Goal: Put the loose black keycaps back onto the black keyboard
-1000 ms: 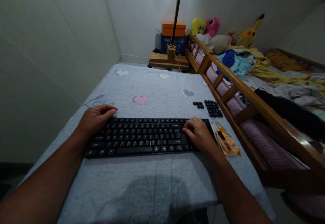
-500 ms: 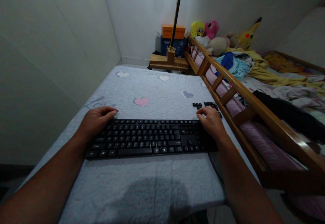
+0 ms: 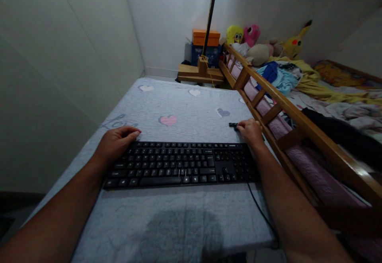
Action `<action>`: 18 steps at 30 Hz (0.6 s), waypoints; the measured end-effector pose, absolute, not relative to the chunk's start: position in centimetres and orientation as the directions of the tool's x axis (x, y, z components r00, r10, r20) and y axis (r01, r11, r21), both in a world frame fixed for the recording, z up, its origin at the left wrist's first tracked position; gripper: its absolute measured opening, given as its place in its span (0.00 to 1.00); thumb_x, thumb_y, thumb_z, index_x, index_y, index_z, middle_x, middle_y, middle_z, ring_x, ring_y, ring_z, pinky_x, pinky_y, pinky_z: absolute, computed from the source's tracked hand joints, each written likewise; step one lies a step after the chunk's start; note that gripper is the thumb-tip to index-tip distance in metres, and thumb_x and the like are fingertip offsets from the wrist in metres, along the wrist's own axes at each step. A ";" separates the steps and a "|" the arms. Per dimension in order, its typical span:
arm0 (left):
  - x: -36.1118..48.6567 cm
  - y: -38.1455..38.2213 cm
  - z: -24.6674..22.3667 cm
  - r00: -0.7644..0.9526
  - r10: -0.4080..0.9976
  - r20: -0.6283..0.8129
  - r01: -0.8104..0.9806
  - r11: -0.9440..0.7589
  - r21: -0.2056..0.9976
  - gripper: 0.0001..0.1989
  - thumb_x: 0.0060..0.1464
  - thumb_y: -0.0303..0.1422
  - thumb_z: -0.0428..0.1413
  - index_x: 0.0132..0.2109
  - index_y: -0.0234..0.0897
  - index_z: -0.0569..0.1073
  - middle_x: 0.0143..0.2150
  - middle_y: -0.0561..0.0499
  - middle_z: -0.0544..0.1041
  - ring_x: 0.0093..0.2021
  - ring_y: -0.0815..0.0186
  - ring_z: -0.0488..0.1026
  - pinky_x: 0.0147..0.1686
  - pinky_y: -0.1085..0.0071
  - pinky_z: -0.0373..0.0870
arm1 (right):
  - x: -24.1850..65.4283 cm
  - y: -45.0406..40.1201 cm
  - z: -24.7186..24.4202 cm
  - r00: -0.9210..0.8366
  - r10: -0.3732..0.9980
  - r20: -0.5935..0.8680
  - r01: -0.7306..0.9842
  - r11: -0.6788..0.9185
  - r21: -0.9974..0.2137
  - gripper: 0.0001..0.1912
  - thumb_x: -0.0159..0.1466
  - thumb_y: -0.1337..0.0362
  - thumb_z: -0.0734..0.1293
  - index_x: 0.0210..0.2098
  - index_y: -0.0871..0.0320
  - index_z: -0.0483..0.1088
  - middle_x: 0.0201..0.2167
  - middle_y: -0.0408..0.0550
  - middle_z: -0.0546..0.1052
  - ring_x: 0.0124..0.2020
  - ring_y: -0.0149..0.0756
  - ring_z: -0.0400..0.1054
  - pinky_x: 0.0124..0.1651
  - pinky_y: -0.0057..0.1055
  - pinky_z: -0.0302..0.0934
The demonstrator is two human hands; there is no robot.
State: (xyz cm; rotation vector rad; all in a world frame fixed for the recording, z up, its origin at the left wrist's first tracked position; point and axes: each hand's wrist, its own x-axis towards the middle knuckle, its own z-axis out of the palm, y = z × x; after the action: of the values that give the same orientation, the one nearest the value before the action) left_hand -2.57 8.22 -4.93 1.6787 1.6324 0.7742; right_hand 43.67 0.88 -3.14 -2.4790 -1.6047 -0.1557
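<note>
Several keycaps, just beside right grip

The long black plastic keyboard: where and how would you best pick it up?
Hold the keyboard by its two short ends, probably, one hand from each side, thumbs on top, fingertips underneath. It is long and thin and lies flat across the pale blue quilted cloth, so gripping both ends should keep it level. Mind the thin black cable at the near edge, toward the right.
</note>
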 end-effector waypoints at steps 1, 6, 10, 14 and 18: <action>-2.5 8.2 -4.9 0.043 0.999 -0.034 0.608 0.001 0.794 0.23 0.43 0.50 0.57 0.40 0.37 0.79 0.38 0.49 0.81 0.40 0.56 0.75 0.44 0.65 0.66 | 43.6 1.0 -3.2 0.414 0.891 0.186 0.910 -0.403 -0.093 0.12 0.63 0.61 0.66 0.40 0.55 0.81 0.44 0.57 0.77 0.47 0.51 0.67 0.46 0.41 0.58; -2.5 8.1 -4.7 0.050 0.999 -0.018 0.614 -0.017 0.789 0.23 0.42 0.50 0.57 0.38 0.37 0.79 0.37 0.49 0.82 0.41 0.56 0.75 0.44 0.65 0.67 | 43.3 1.0 -3.6 0.408 0.893 0.189 0.913 -0.403 -0.067 0.11 0.61 0.61 0.68 0.41 0.54 0.80 0.44 0.57 0.76 0.49 0.52 0.65 0.47 0.41 0.57; -2.5 8.0 -4.6 0.042 0.999 -0.016 0.613 -0.013 0.790 0.23 0.42 0.50 0.57 0.38 0.38 0.79 0.37 0.49 0.82 0.40 0.56 0.76 0.44 0.65 0.68 | 43.2 0.6 -3.7 0.381 0.905 0.187 0.924 -0.378 -0.053 0.11 0.62 0.61 0.67 0.41 0.53 0.81 0.44 0.57 0.75 0.49 0.52 0.64 0.46 0.42 0.56; -2.5 8.0 -4.6 0.044 0.999 -0.012 0.605 -0.017 0.796 0.23 0.42 0.50 0.57 0.38 0.37 0.80 0.37 0.49 0.82 0.41 0.56 0.76 0.45 0.65 0.68 | 43.2 0.4 -3.3 0.369 0.909 0.196 0.929 -0.365 -0.055 0.10 0.61 0.62 0.68 0.38 0.54 0.80 0.43 0.56 0.76 0.48 0.51 0.64 0.46 0.41 0.56; -2.4 8.0 -4.6 0.043 0.999 -0.016 0.602 -0.013 0.798 0.24 0.42 0.50 0.57 0.39 0.37 0.80 0.38 0.48 0.82 0.41 0.56 0.76 0.45 0.65 0.68 | 42.5 -0.6 -1.6 0.303 0.930 0.206 0.936 -0.250 -0.247 0.06 0.59 0.63 0.68 0.32 0.56 0.78 0.38 0.52 0.77 0.43 0.44 0.68 0.45 0.36 0.59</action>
State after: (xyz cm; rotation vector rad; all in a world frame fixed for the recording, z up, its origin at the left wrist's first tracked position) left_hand -2.44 8.01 -4.64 1.6861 1.6289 0.7941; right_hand 42.53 -0.62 -1.63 -2.2555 -1.6841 -0.0252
